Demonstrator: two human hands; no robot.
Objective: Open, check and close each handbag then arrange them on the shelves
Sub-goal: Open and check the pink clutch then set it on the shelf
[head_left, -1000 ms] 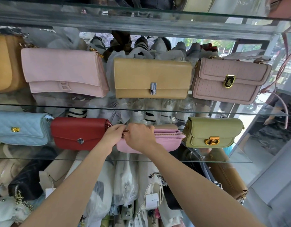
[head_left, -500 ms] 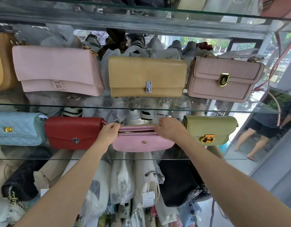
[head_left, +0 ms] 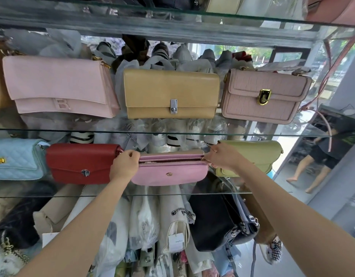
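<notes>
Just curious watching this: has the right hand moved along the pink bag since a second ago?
Yes. The right hand slid right along the pink bag, from beside the left hand toward the green bag.
</notes>
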